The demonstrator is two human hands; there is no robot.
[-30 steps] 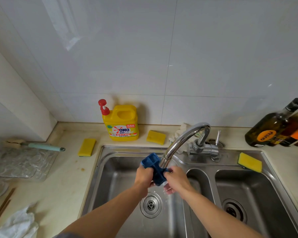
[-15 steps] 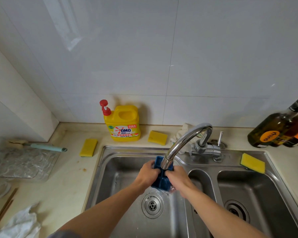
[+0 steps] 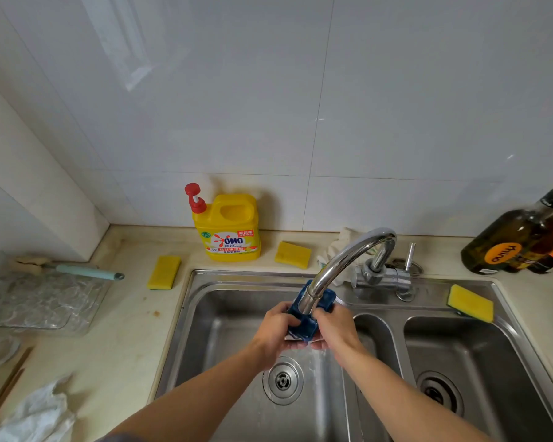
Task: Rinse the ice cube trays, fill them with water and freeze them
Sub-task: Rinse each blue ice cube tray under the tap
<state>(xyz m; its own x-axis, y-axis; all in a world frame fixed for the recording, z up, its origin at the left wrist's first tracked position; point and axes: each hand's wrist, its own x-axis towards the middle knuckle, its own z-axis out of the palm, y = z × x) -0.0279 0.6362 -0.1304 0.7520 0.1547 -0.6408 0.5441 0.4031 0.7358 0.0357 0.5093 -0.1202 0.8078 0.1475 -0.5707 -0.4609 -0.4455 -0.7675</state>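
Rinse step under way, by my read. Blue tray (image 3: 304,325) sits under faucet (image 3: 342,263) spout, over left basin of sink (image 3: 224,301), drain at its 6 o'clock. Left hand (image 3: 276,327) grips tray's 9 o'clock side, right hand (image 3: 332,327) its 3 o'clock side, fingers curled round edges. Water splashes below. Only one tray visible. Remaining: fill, freeze. Freezer not in view.

Yellow OMO jug (image 3: 229,231) sits at the counter's back edge, left sponge (image 3: 164,272) and right sponge (image 3: 292,254) flanking it, dark bottles (image 3: 508,242) far right.
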